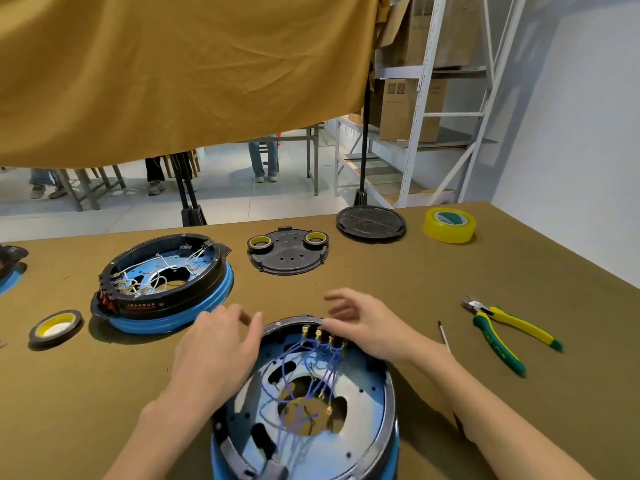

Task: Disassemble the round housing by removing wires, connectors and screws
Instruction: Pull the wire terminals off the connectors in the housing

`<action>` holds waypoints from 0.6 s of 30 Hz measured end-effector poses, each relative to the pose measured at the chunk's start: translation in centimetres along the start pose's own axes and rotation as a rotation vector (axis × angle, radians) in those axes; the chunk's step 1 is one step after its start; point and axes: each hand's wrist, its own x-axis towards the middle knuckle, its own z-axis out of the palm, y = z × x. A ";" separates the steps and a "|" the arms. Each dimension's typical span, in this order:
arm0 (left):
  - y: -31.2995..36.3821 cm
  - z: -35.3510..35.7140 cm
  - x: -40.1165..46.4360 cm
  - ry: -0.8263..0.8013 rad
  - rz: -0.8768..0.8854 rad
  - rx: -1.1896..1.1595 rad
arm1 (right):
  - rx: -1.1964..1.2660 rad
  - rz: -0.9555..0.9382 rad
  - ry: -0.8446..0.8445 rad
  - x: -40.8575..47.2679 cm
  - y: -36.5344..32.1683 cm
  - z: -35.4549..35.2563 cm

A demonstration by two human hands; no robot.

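A round blue and black housing (360, 441) lies open in front of me, with blue wires (311, 372) running from brass connectors (320, 336) at its far rim to the middle. My left hand (214, 351) rests on the housing's left rim, fingers relaxed. My right hand (360, 327) reaches over the far rim, its fingers at the connectors; whether they pinch one is unclear.
A second housing (162, 285) with white wires sits at left. A black tape roll (55, 327) lies beside it. Farther back are a black cover (287, 254) bearing two tape rolls, a round black lid (370, 223) and yellow tape (449, 225). Pliers (502, 330) and a screwdriver (444, 337) lie right.
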 end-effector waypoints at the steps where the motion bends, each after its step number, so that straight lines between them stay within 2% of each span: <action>1: -0.2 0.1 0.1 -0.005 0.021 -0.042 | -0.074 0.008 0.010 0.8 -0.6 -0.3; 4: -0.2 0.9 0.4 -0.189 0.147 -0.367 | -0.352 0.075 0.154 2.6 -1.5 0.2; 6: -0.1 1.5 0.4 -0.270 0.168 -0.544 | -0.409 0.136 0.233 1.8 -1.3 1.4; 9: -0.2 2.2 0.5 -0.189 0.091 -0.596 | -0.474 0.119 0.288 0.0 -0.1 3.5; 11: -0.1 2.5 0.1 -0.164 0.053 -0.584 | -0.456 0.058 0.250 0.3 0.4 3.6; 15: -0.3 3.0 -0.5 -0.086 0.002 -0.465 | -0.104 -0.080 0.073 2.5 -0.8 1.5; 16: -0.4 2.9 -0.2 -0.086 -0.008 -0.475 | -0.081 -0.119 0.088 2.9 -1.1 1.4; 18: -0.6 2.6 0.4 -0.134 -0.015 -0.597 | -0.191 -0.187 0.229 3.3 -1.4 1.9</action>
